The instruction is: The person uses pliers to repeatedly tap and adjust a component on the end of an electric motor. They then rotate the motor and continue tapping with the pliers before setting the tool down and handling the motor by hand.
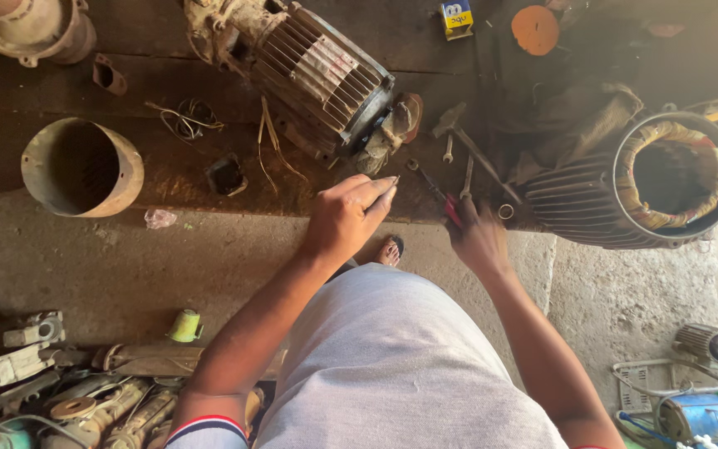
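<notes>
Our right hand point(479, 239) closes around the red handle of a slim metal screwdriver point(435, 190) at the near edge of the dark, oil-stained wooden workbench point(168, 166); its shaft angles up and leftward toward the grey ribbed electric motor point(319, 79), which lies tilted just beyond. Our left hand point(346, 218), fingers loosely curled and apparently empty, hovers nearer the motor's end. A finned stator housing with yellow-wrapped windings point(658, 179) sits at the bench's right end, a hammer point(467, 141) between.
</notes>
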